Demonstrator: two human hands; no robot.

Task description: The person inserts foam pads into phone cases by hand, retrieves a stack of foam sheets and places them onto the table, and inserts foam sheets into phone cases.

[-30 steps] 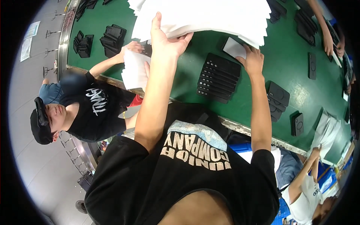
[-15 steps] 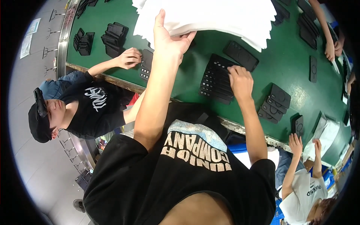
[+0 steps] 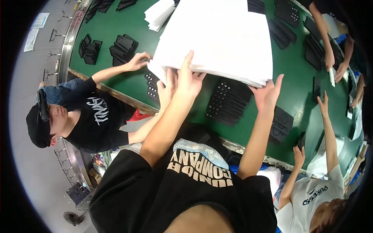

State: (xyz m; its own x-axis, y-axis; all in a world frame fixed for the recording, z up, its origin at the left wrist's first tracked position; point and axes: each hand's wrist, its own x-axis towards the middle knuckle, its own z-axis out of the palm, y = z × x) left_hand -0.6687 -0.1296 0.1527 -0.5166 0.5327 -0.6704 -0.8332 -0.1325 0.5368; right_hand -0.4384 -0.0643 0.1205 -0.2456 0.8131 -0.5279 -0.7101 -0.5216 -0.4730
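Note:
A thick stack of white sheets [image 3: 217, 35] spans the top middle, above the green table. My left hand [image 3: 188, 79] grips its near edge, thumb on top and fingers underneath. My right hand [image 3: 268, 93] holds the near right corner from below, its thumb sticking out beside it. Just under the stack, between my hands, lies an overlapping row of black phone cases [image 3: 227, 103] with small round holes. Right of my right forearm is a smaller pile of black phone cases [image 3: 281, 124]. A co-worker's hand [image 3: 165, 91] is close to my left hand, by the stack's left edge.
More phone cases [image 3: 122, 48] stand in groups on the green table [image 3: 105, 33]. A smaller white stack [image 3: 160, 14] lies at the back. Co-workers' hands [image 3: 139, 62] are at the left, and others [image 3: 298, 156] handle dark pieces at the right. A white bag [image 3: 324, 151] lies lower right.
My right hand has left the row of phone cases and taken the stack's right corner. The stack now lies flatter to view and slightly lower. A co-worker's hand has come up beside my left hand.

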